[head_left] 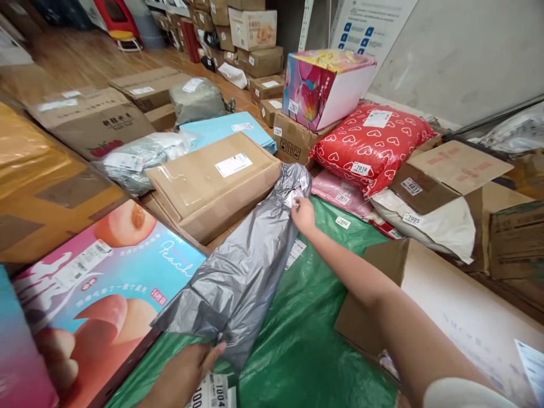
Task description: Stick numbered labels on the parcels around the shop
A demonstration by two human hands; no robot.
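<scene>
A long grey plastic parcel (pixel 246 260) lies slantwise across a green plastic-wrapped package (pixel 306 340). My right hand (pixel 302 215) reaches out to the grey parcel's far end, fingers closed on a small white sticker (pixel 294 197) there. My left hand (pixel 187 374) grips the parcel's near end at the bottom of the view, and a sheet of white number labels (pixel 212 392) shows just under that hand.
Parcels lie all round: a brown cardboard box (pixel 212 184), a pink peach box (pixel 106 283), a red heart-patterned bag (pixel 372 144), a pink bag (pixel 340 192), a white bag (pixel 429 224), a flat cardboard carton (pixel 467 317). More boxes stand on the wooden floor behind.
</scene>
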